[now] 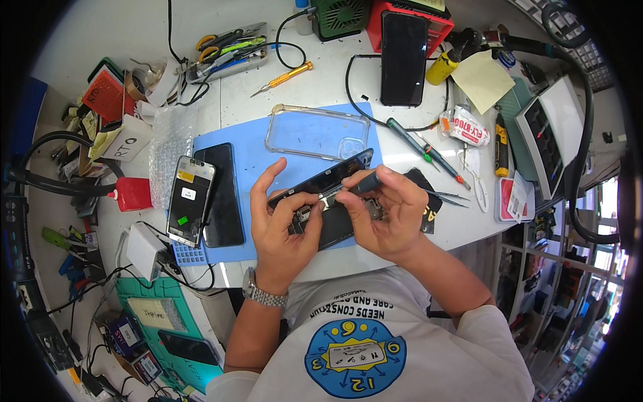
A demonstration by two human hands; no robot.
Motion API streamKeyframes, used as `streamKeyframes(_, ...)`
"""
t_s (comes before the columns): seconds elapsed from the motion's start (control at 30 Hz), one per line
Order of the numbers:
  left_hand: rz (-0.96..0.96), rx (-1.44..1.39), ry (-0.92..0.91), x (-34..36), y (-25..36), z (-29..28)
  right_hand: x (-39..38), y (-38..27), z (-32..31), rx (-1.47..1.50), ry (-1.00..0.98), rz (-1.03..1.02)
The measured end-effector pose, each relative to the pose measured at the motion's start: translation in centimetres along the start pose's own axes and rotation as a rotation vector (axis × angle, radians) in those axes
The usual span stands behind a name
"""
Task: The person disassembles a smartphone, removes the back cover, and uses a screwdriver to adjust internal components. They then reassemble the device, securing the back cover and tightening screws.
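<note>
An opened dark phone (325, 233) is in my hands, its screen panel (315, 179) raised along the far edge and internal parts exposed. My left hand (278, 224) grips the left side, with thumb and middle fingers at the inner parts and index finger raised. My right hand (388, 214) holds a dark cylindrical tool (367, 182) over the phone; its working tip is too small to make out. Beneath lies a blue mat (254, 167), carrying a clear phone case (315, 132) and, at the left, a black phone (223, 201) beside a detached phone screen (185, 201).
Pens (418, 147), tweezers (445, 196) and a yellow screwdriver (504, 144) lie at the right. A black phone (402, 60) leans on a red box at the back, near a tool tray (228, 57). A red bottle (134, 194) and black flexible arms (576, 208) flank the workspace.
</note>
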State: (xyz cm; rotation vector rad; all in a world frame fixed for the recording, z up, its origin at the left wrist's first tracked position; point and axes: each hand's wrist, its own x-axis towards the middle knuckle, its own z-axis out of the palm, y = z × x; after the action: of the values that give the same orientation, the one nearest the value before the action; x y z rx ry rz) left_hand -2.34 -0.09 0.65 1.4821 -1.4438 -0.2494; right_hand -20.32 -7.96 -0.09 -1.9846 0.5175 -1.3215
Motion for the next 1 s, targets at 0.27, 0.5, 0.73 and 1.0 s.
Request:
streamKeyframes(0.27,-0.02,-0.012,0.0,-0.1,0.0,0.0,0.1,0.0,0.3,-0.019,0.051,-0.038)
streamKeyframes(0.5,0.027,0.038,0.003,0.1,-0.1,0.0,1.1,-0.8,0.4,-0.178,0.042,-0.087)
streamKeyframes(0.73,0.027,0.038,0.003,0.1,-0.2,-0.1,1.2,-1.2,0.5,-0.133,0.042,-0.014)
streamKeyframes(1.0,0.019,0.029,-0.004,0.1,-0.1,-0.2,1.8,-1.6,0.5,-0.158,-0.061,-0.187)
